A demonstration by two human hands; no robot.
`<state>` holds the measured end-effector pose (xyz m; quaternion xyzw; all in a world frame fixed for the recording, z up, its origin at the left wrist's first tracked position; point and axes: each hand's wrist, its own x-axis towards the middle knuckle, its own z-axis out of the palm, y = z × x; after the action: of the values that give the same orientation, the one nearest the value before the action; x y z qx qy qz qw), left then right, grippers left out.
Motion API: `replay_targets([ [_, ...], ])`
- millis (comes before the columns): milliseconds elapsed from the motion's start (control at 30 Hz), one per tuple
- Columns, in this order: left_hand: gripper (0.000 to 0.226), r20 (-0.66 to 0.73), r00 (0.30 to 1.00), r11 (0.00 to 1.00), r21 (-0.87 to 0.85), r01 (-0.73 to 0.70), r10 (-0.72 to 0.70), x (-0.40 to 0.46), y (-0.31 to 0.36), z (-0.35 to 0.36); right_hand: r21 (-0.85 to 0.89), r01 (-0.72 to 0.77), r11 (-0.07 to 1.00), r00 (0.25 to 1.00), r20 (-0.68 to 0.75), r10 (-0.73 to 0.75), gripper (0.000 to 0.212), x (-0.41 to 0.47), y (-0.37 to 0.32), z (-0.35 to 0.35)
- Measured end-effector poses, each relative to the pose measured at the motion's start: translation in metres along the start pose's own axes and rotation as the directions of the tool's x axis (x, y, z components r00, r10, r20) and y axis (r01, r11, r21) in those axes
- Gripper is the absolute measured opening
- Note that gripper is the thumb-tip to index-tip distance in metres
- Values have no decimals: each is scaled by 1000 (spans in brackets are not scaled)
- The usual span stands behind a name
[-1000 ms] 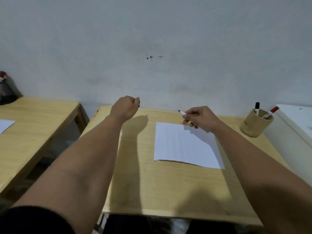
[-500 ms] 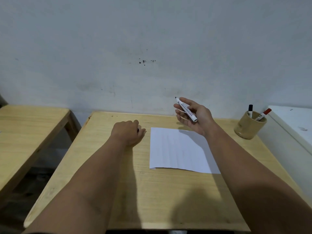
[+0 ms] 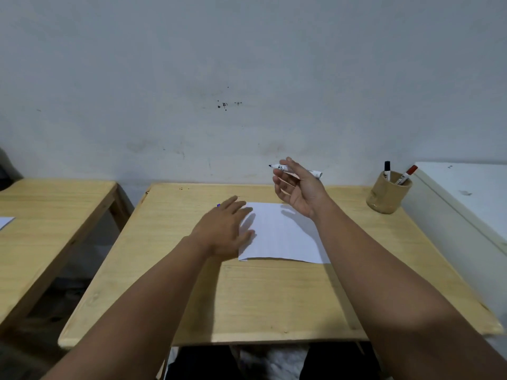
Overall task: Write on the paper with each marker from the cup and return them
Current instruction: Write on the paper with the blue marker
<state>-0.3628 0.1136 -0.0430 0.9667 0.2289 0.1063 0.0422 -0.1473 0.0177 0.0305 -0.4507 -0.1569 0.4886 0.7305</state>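
- Fingers of my right hand point(image 3: 297, 190) are loosely spread, palm turned up; the marker point(image 3: 296, 169) lies across their tips, pinched lightly near the thumb, tip pointing left, uncapped as far as I can judge.
- Left hand point(image 3: 223, 229) lies flat, fingers together, on the left edge of the paper point(image 3: 285, 237), pinning it to the table point(image 3: 247, 297).
- A small blue bit point(image 3: 218, 205) shows just past the left fingertips; probably the cap, but I cannot tell for sure.
- Paper looks blank from here, so I judge the writing with this marker has not begun.
- To do it well, I would roll the marker into a proper writing grip first, tip angled down, before lowering the hand.
- Keep the left palm pressing so the sheet doesn't slide under the stroke.
- Write in the open middle of the sheet, clear of the left fingers.
- Cup point(image 3: 388, 196) stands well to the right with a black marker point(image 3: 387, 168) and a red one point(image 3: 407, 174) inside; return there afterwards.
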Motion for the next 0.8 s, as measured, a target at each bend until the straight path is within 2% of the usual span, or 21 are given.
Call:
replay_targets([
  [100, 85, 238, 971, 1000, 4, 25, -26, -10, 8, 11, -165, 41, 985, 995, -88, -56, 31, -1, 8, 1],
  [167, 87, 283, 957, 998, -1, 61, -58, -14, 11, 19, -284, 62, 957, 988, -116, -99, 29, -3, 15, 1],
  [300, 88, 237, 964, 992, 0, 125, -122, -17, 19, 30, -423, 86, 902, 981, -124, -152, 19, -3, 31, 2],
  [433, 82, 200, 972, 991, -8, 131, -126, -18, 19, 34, -534, 156, 831, 960, -117, -255, 33, 10, 52, 7],
  [600, 68, 158, 981, 992, -24, 120, -115, -18, 15, 41, -582, 174, 794, 962, -72, -264, 18, 32, 72, 20],
  [733, 70, 136, 984, 993, -15, 120, -116, -17, 14, 42, -650, 165, 742, 954, -86, -287, 37, 42, 86, 30],
  [800, 72, 122, 985, 991, -35, 127, -122, -16, 14, 42, -635, 145, 759, 950, -124, -286, 37, 47, 96, 28],
])
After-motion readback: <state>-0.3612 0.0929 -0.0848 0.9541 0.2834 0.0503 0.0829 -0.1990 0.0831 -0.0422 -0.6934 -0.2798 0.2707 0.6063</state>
